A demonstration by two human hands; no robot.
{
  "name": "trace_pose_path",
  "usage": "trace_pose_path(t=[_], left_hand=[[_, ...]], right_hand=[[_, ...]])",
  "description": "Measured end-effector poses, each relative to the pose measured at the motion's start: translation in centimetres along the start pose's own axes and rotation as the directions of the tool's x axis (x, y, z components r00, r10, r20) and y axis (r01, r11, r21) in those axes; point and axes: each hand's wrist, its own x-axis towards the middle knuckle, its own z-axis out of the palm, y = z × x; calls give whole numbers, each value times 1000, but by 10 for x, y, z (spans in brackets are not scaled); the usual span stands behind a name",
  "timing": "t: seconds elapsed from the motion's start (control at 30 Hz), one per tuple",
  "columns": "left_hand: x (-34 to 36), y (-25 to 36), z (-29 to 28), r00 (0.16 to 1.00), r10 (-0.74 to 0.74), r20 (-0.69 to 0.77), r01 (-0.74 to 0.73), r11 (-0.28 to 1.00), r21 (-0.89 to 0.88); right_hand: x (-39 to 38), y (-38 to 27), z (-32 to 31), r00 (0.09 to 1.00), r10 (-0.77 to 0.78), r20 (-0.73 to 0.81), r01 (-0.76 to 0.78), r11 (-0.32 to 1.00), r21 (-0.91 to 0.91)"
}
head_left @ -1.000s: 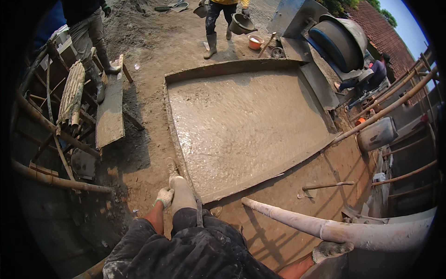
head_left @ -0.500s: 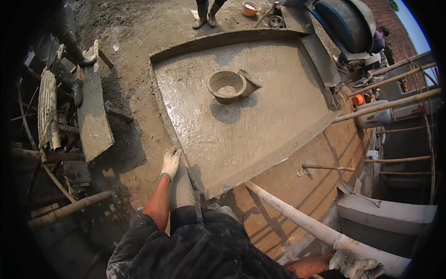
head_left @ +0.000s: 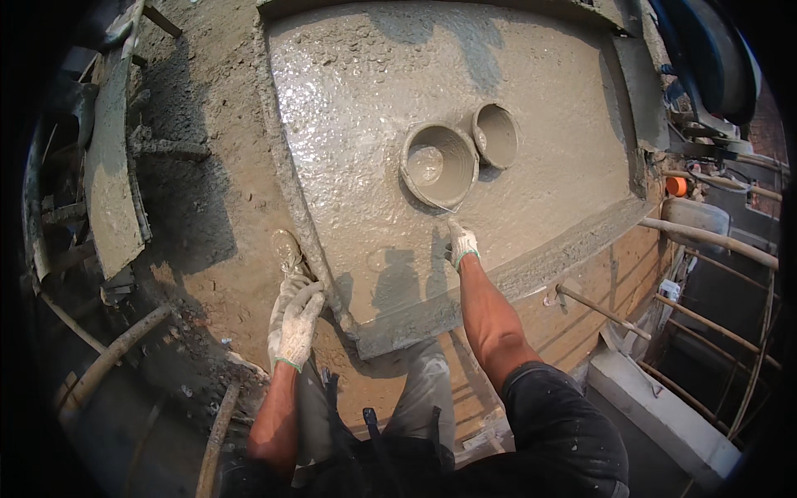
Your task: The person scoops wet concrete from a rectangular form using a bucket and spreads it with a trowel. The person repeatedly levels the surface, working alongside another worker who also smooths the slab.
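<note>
My right hand [head_left: 462,242], in a pale work glove, reaches over the wet cement with its fingers stretched forward. Its fingertips are at the thin wire handle on the near side of a cement-coated bucket [head_left: 440,166]; a firm grip on the wire does not show. Some grey slurry lies in that bucket's bottom. Against its right side leans a second, smaller-looking bucket [head_left: 498,135], tipped with its mouth toward me. My left hand [head_left: 299,328], gloved and smeared with cement, lies on my left knee with fingers extended.
Low cement ridges [head_left: 303,207] border the wet cement bed [head_left: 357,141]. At left stands a cement-caked board [head_left: 112,166] among wooden poles. A wooden-handled tool [head_left: 602,310] lies at right, near a concrete ledge [head_left: 656,407]. A dark blue machine drum [head_left: 714,58] stands at far right.
My right hand has moved from the bamboo pole at lower right to the bucket's handle. The view has shifted closer to the buckets. My left hand stays on my knee.
</note>
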Motion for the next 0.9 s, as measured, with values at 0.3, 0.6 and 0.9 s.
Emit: trace_pose_path(t=[0.3,0.6,0.9], left_hand=[[-16,-108,15,870,-392,-297,365,920,-144],[42,-36,107,950,-312,18,311,949,53],[129,-46,100,937,-225,269,180,967,182]], right_hand=[[79,-62,54,947,-92,-308,158,968,194],[-182,-80,-104,941,-286,180,77,701,709],[-264,-41,-8,834,-43,550,-45,988,145]])
